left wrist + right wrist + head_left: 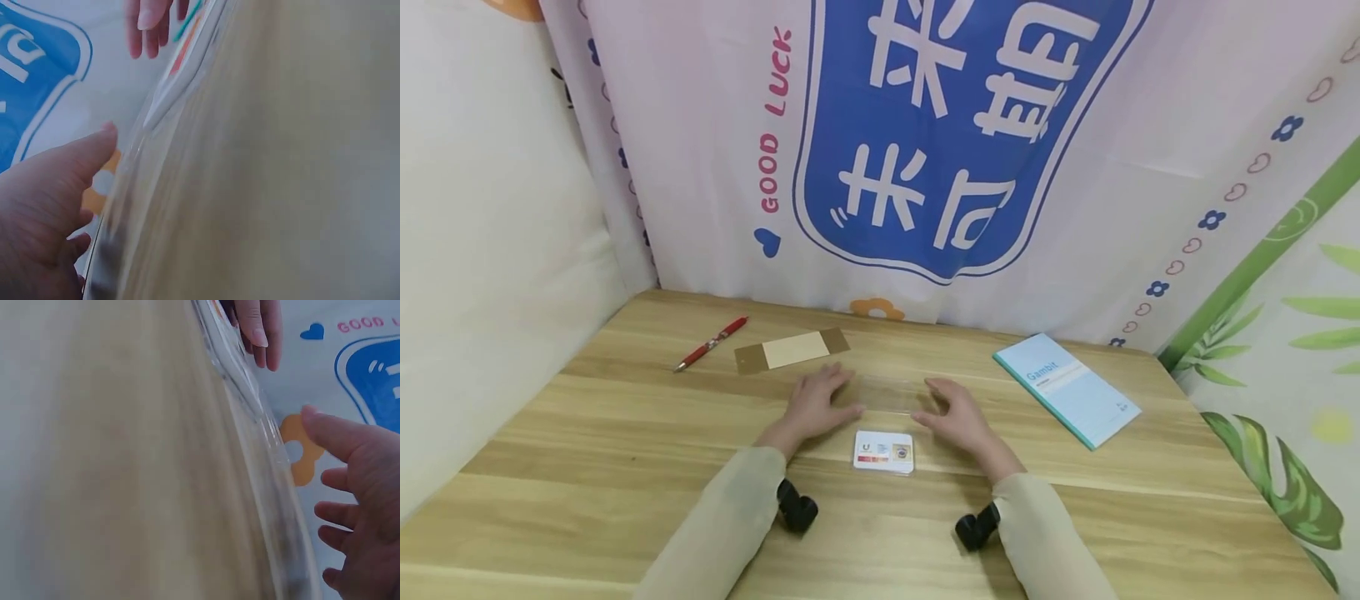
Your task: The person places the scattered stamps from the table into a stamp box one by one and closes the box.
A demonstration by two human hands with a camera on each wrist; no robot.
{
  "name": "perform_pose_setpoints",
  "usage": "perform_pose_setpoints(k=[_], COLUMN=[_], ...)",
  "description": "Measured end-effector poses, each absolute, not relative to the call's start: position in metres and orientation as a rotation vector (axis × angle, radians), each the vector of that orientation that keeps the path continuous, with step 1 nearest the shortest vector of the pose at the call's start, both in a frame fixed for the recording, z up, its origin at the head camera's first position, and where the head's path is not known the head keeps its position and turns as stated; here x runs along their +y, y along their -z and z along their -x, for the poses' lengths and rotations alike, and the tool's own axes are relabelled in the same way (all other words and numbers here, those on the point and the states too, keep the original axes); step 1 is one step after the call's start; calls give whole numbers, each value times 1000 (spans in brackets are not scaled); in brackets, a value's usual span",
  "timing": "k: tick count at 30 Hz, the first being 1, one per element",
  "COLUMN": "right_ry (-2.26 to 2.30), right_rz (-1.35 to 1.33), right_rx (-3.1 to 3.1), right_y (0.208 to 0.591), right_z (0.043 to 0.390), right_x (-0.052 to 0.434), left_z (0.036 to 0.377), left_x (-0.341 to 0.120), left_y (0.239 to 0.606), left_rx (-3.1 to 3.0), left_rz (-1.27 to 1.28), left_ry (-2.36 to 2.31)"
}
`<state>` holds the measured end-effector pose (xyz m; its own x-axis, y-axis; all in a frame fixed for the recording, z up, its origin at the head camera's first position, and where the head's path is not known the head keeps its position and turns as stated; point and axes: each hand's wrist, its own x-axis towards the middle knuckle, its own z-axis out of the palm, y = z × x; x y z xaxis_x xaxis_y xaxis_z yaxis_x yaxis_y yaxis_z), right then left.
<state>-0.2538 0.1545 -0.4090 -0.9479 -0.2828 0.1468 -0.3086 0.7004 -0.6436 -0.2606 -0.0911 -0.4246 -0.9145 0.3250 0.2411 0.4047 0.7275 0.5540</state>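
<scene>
We can barely make out the clear, flat plastic sleeve point(891, 392) lying on the light wooden table point(625, 467): in the head view it shows only as a faint glossy rectangle between our two hands, and in both wrist views it is a blurred, shiny edge point(156, 119) point(250, 406) seen almost end-on, so we cannot tell whether anything is inside it. It lies flat near the middle of the table, just beyond a small white printed card point(884, 452), whose markings are too small to read. Our left hand point(814, 406) rests at the sleeve's left end with fingers spread and nearly straight, thumb reaching toward the sleeve; our right hand point(957, 414) mirrors it at the right end, fingers relaxed and loosely extended. Neither hand curls around anything; whether the fingertips truly touch the plastic we cannot tell. Both forearms, in pale beige sleeves, angle inward from the near edge. Farther back lie a red pen point(711, 343) and a tan and brown paper strip point(792, 350), just beside each other, and to the right a pale blue booklet point(1067, 388), well apart from the hands.
</scene>
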Motion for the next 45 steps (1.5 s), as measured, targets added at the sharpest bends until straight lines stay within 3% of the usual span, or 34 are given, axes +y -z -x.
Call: perform_pose_setpoints(k=[7, 21, 34, 45], right_ry=[-711, -828, -1367, -1394], right_rz=[-512, -451, -565, -829], right_rx=[-3057, -3040, -2868, -2655], right_y=[415, 415, 409, 423], right_z=[270, 272, 238, 210], right_x=[151, 140, 146, 155], left_z=[273, 270, 229, 194], left_x=[-85, -88, -92, -86], left_y=[425, 423, 424, 422], left_rx=[-2946, -2946, -2762, -2760], left_rz=[562, 525, 470, 449], left_ry=[770, 762, 1059, 944])
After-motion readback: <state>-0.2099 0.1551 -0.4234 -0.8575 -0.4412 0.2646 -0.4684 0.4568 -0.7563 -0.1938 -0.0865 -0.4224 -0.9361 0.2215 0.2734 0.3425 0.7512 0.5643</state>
